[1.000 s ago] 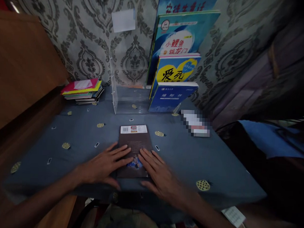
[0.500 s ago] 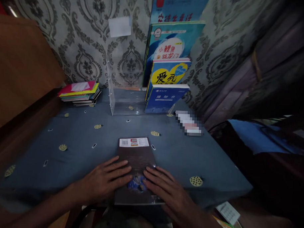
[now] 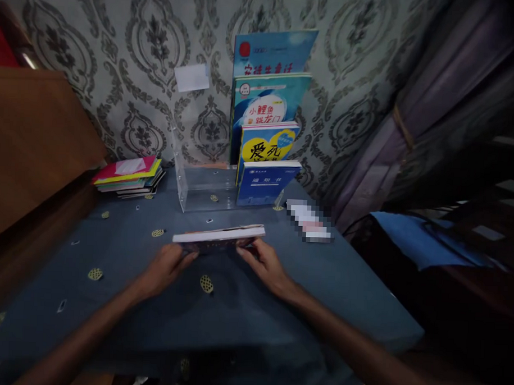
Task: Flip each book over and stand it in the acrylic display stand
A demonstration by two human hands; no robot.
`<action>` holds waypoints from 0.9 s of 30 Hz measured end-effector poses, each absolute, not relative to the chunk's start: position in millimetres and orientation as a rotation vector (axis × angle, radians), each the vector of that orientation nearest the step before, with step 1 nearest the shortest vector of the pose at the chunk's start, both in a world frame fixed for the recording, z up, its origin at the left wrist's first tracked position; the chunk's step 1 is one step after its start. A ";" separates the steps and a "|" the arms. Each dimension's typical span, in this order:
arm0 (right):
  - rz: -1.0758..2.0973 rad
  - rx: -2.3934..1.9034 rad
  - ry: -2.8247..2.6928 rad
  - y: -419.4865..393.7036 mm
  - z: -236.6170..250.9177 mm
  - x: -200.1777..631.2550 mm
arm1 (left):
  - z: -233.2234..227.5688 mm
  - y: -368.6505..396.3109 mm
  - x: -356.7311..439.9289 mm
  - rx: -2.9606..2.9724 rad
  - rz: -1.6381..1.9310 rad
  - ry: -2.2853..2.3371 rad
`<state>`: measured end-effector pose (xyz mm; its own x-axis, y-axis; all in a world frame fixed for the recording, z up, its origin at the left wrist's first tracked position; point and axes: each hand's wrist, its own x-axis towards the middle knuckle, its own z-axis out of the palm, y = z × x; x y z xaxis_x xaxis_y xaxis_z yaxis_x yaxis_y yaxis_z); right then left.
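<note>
Where the book (image 3: 219, 238) had lain flat at the table's (image 3: 278, 305) near edge, I had it lifted mid-table, left hand (image 3: 165, 269) and right hand (image 3: 263, 261) pinching its ends, pointing toward the clear stand (image 3: 198, 185) at the back edge.

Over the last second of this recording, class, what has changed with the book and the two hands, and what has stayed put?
The brown book, earlier flat under both palms at the near table edge, is now lifted and carried toward the clear stand, its page edge facing the camera. The left hand and right hand now grip its ends. The upright books and the colourful stack stayed put.
</note>
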<state>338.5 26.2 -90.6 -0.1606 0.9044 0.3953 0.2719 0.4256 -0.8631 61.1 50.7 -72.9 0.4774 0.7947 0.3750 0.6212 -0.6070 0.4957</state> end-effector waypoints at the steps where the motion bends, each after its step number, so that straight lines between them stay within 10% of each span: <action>1: 0.793 -1.044 -1.687 29.2 -93.1 337.7 | -78.8 53.6 59.8 2.465 0.825 1.218; 27: 0.399 -1.223 -1.724 32.8 -99.2 374.6 | -89.9 87.8 117.7 2.493 0.836 1.192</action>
